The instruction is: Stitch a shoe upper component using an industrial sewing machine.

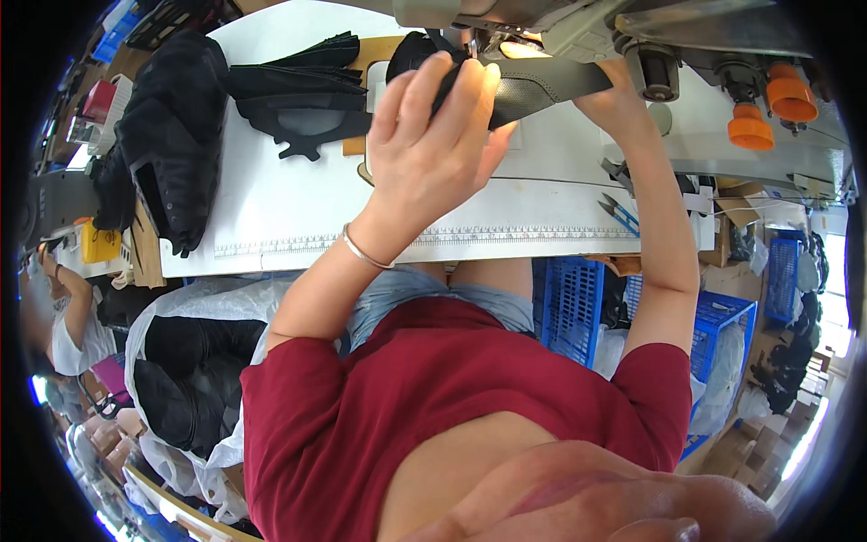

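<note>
The left hand (433,149) pinches a black shoe upper (533,86) at the far edge of the white desk (271,199). The right hand (614,95) grips its grey end beneath the sewing machine (560,23).

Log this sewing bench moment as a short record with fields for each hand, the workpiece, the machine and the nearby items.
left hand: gripping the dark fabric piece, fingers curled over its top
right hand: under the piece's right end, mostly hidden
workpiece: dark textured fabric shoe part, held at the needle
machine: grey sewing machine with orange knobs
table: white worktable with a ruler strip along its front edge
nearby: stack of black cut pieces; blue-handled snips; blue plastic crates
</note>
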### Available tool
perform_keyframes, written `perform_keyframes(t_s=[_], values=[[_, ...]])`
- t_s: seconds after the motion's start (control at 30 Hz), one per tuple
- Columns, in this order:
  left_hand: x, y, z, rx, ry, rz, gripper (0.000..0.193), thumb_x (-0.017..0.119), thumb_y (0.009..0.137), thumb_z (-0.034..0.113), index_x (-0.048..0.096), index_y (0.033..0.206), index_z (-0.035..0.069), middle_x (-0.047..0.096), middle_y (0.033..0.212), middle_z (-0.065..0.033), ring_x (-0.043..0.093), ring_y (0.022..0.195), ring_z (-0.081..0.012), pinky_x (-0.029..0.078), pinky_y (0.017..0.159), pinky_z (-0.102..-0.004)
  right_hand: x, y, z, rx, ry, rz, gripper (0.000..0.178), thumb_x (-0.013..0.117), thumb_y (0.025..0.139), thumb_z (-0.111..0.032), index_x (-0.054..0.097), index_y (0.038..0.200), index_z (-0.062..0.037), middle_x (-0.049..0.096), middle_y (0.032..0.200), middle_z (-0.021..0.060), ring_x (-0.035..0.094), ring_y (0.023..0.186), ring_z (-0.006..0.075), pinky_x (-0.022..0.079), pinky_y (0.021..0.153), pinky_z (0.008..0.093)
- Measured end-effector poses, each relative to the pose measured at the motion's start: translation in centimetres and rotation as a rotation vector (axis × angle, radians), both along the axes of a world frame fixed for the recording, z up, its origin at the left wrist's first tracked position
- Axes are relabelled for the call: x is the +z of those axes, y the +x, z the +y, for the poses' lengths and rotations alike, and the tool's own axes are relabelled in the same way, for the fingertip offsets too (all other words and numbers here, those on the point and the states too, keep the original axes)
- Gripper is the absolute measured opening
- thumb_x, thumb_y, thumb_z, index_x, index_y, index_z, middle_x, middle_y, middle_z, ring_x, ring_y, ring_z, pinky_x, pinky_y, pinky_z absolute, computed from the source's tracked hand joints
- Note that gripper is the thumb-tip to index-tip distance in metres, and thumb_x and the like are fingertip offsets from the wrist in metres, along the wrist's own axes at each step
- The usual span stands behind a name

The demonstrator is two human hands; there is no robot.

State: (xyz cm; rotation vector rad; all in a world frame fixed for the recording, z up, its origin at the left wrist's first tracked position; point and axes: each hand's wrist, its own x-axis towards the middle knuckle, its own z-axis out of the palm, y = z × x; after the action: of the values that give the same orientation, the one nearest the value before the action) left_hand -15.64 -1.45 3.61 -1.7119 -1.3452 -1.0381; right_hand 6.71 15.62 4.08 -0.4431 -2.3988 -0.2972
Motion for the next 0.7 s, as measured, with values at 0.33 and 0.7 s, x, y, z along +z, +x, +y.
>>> perform_keyframes(t_s=[0.33, 0.7], values=[[0.9, 0.2, 0.3, -0.097, -0.041, 0.123, 0.020, 0.070, 0.077, 0.007, 0.071, 0.094, -0.003, 0.061, 0.105, -0.0141, 0.062, 0.099, -0.0305, 0.056, 0.091, -0.0368, 2.0, -0.5, -2.7, 0.060, -0.030, -0.117, 0.036, 0.080, 0.074, -0.016, 0.071, 0.109, -0.0157, 0.067, 0.111, 0.0063, 0.061, 0.105, 0.0281, 0.047, 0.097, 0.0445], [0.8, 0.0, 0.8, -0.042, 0.027, 0.194, 0.018, 0.068, 0.069, 0.001, 0.069, 0.087, -0.005, 0.063, 0.095, -0.0154, 0.066, 0.096, -0.0293, 0.059, 0.088, -0.0371, 4.2, -2.0, -6.0, -0.050, -0.077, -0.178, 0.052, 0.079, 0.080, -0.027, 0.070, 0.131, -0.0306, 0.072, 0.114, -0.0003, 0.063, 0.106, 0.0264, 0.047, 0.099, 0.0446]])
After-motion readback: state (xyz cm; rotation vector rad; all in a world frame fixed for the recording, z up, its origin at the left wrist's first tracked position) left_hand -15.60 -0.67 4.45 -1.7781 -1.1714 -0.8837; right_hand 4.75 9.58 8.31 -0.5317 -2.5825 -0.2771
